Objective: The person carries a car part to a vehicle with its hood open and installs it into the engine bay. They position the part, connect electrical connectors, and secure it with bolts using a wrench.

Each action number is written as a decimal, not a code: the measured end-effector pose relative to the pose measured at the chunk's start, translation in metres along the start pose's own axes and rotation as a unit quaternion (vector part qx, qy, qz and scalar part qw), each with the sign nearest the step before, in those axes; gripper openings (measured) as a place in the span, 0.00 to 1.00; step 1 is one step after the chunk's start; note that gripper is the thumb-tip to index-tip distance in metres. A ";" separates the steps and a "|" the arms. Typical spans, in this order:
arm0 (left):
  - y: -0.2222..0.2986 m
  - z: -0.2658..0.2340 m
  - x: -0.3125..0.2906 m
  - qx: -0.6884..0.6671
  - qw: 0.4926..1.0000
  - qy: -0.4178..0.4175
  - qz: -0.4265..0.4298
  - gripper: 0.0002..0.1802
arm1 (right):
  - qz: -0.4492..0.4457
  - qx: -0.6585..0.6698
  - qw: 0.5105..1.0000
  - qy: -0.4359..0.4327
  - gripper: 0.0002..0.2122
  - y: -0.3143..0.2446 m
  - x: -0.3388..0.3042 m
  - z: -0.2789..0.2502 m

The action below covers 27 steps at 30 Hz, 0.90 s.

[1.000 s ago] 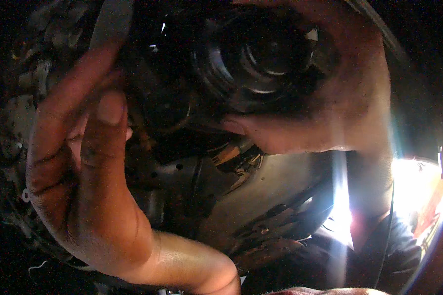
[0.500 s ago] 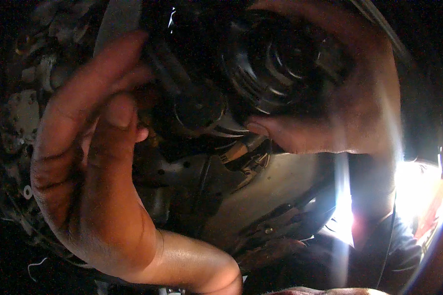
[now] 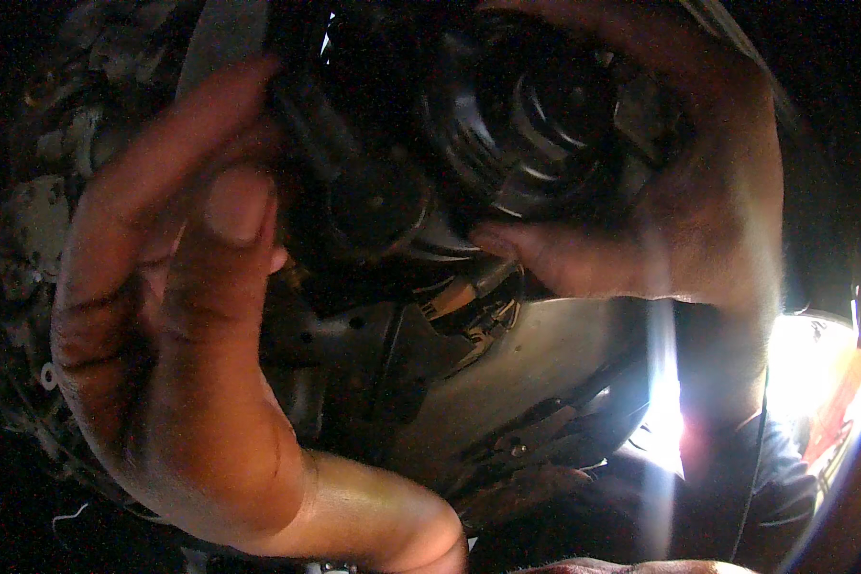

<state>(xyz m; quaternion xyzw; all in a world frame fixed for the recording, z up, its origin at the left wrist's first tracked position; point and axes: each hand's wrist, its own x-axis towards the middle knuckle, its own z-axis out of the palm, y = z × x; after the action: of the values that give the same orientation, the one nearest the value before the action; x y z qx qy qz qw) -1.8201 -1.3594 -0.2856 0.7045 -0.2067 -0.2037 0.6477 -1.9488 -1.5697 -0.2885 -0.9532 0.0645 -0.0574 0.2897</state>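
Observation:
My right hand [image 3: 708, 220] spans a black round part with shiny concentric rings, like a pulley [image 3: 507, 124]. Its thumb presses near the lower edge and its fingers reach over the top, their tips lost in shadow. On the left, my left hand [image 3: 191, 316] is half curled with the index finger stretched up and the thumb apart; nothing shows between them. That index fingertip is close to a dark bar-like arm with a round end [image 3: 378, 201]; whether it touches is too dark to tell. Below the right thumb sits a connector-like piece [image 3: 454, 295] with a tan end.
Dark, grimy machinery [image 3: 43, 220] fills the left side. Under the round part runs a smooth grey metal panel [image 3: 545, 354] with holes in its darker left portion. Strong light [image 3: 813, 383] glares at the lower right, beside dark cloth [image 3: 784, 478].
The view has shifted slightly, and the parts appear a little further left. My left thumb has tilted a bit, away from the curled fingers. My right hand keeps its grip on the round part.

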 end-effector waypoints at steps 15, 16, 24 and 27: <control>0.014 0.016 -0.013 0.091 0.990 0.106 0.017 0.18 | 0.002 0.009 1.000 0.003 0.36 0.001 -0.001 -0.008; 0.014 0.020 -0.017 0.095 0.991 0.094 0.022 0.18 | 0.000 0.009 1.000 0.002 0.36 -0.001 0.000 -0.007; 0.003 -0.002 -0.006 0.192 0.975 0.103 -0.035 0.15 | -0.008 0.007 1.000 0.008 0.36 -0.008 0.006 -0.011; 0.008 -0.005 -0.005 0.200 0.973 0.099 -0.065 0.14 | -0.007 0.007 1.000 0.004 0.36 -0.008 0.008 -0.010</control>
<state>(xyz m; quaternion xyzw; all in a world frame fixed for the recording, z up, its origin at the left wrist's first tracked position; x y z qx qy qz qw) -1.8218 -1.3525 -0.2774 0.8483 -0.1317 -0.1294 0.4962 -1.9417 -1.5695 -0.2750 -0.9512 0.0585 -0.0641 0.2961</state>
